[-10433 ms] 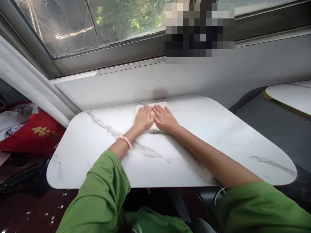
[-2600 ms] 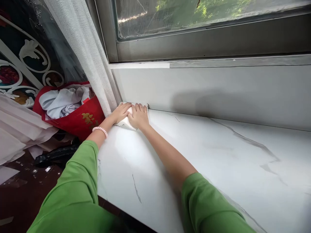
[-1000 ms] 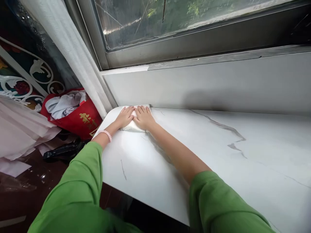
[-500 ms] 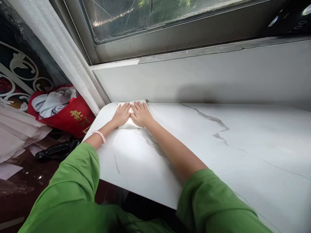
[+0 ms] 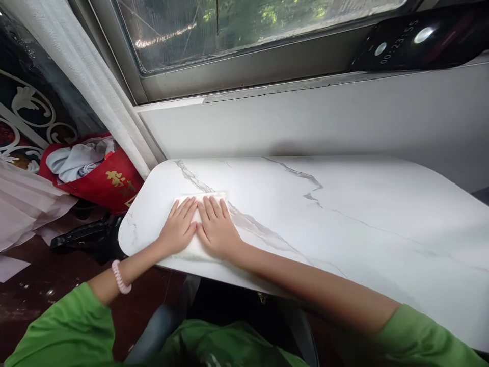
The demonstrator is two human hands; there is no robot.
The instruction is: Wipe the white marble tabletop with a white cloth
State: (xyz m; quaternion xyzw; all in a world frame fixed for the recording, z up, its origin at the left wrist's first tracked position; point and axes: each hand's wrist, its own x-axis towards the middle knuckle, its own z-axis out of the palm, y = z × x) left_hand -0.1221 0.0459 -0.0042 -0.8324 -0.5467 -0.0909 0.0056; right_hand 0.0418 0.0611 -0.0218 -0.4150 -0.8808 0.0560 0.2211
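A white cloth [image 5: 196, 247] lies flat on the white marbled table [image 5: 275, 193], near its left front edge. Both palms rest on it, side by side with the thumbs close together. My left hand [image 5: 179, 227] is spread over the cloth's left part, and a pink coiled band circles that wrist. On the right part lies my right hand [image 5: 217, 229], fingers stretched out toward the wall. Much of the cloth is hidden beneath the hands.
A red bag [image 5: 97, 178] with pale cloth inside stands left of the table, by a white curtain [image 5: 84, 76]. Behind the table are a wall and a window [image 5: 229, 30]. A dark device [image 5: 420, 43] showing digits appears at the upper right.
Both hands and the cloth have moved from the table's back edge toward its front edge. The view has shifted slightly, showing more of the dark device.
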